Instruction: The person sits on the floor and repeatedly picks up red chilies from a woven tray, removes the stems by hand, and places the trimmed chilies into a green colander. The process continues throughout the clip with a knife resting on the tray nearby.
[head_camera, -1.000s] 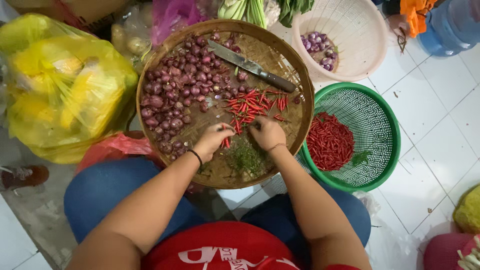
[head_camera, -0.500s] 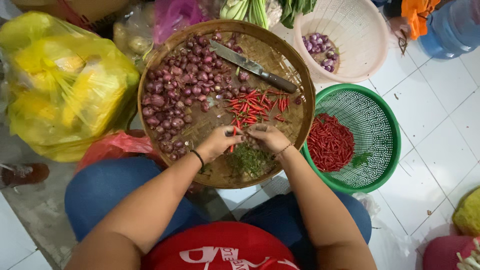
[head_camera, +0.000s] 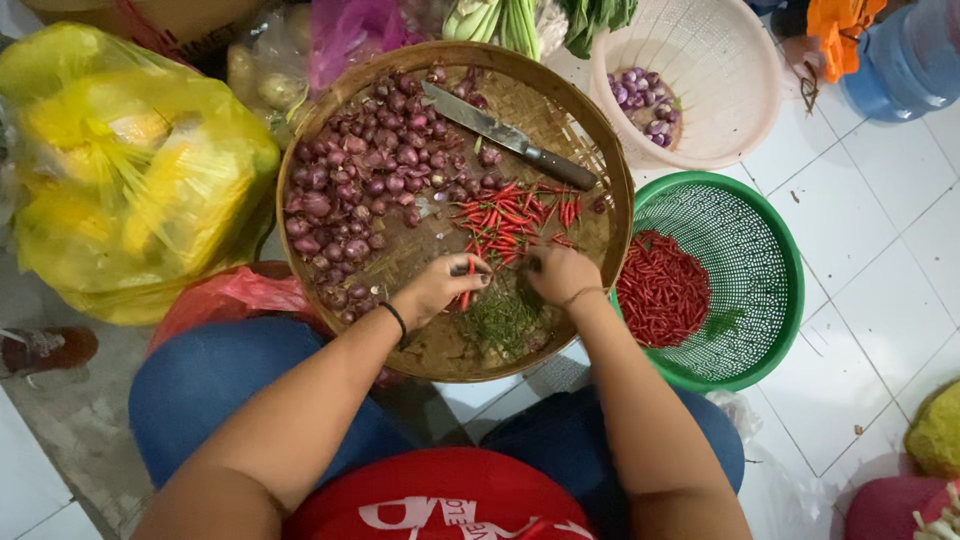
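Destemming in hand: your left hand (head_camera: 440, 285) pinches a red chili (head_camera: 466, 296), fingers closed; right hand (head_camera: 560, 272) seems closed on its stem. Pull cleanly next.

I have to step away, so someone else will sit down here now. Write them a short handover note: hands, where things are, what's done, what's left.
Left hand: pinching a small red chili pepper over the round woven bamboo tray.
Right hand: beside it, fingers closed; what it grips is hidden.
On the tray: loose pile of red chilies, heap of purple shallots, steel knife with dark handle, small mound of green stems under the hands.
Done: a heap of red chilies lies in the green plastic basket.
Left: the loose chilies on the tray, apparently still with stems.
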